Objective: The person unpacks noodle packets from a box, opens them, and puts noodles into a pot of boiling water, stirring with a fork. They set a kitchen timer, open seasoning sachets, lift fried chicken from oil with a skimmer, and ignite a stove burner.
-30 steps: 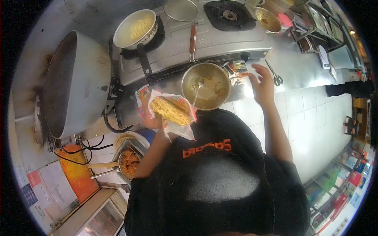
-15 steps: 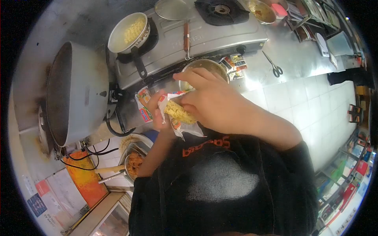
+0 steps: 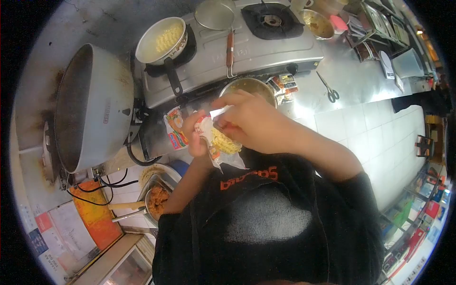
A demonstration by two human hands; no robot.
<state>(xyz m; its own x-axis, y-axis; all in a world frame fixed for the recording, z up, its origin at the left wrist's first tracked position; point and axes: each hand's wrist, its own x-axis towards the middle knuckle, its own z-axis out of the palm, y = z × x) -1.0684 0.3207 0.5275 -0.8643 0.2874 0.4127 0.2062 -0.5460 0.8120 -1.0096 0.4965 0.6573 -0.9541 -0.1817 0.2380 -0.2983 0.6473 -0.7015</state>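
Observation:
My left hand (image 3: 195, 135) is closed around a torn-open instant noodle packet (image 3: 227, 160), its white inner side showing. A block of dry yellow noodles (image 3: 225, 143) sticks out of the opening. My right hand (image 3: 254, 121) is over the packet's upper end, thumb and fingers pinched at a small white piece (image 3: 217, 112); whether that is a sachet or a wrapper flap I cannot tell. Just beyond my right hand stands a metal bowl (image 3: 247, 84), partly hidden by it. An unopened noodle packet (image 3: 175, 128) lies left of my left hand.
On the stove (image 3: 204, 61) a white pot (image 3: 167, 40) holds noodles, beside a strainer (image 3: 230, 52). Seasoning sachets (image 3: 283, 85) and scissors (image 3: 328, 88) lie on the steel counter (image 3: 311, 102). A large grey pot (image 3: 102, 109) stands at left; a pan of reddish food (image 3: 156, 199) is below.
My right fingers have drawn up from the noodles to the packet's upper edge, where a white piece now shows between them. The noodles are more exposed. The view has shifted slightly.

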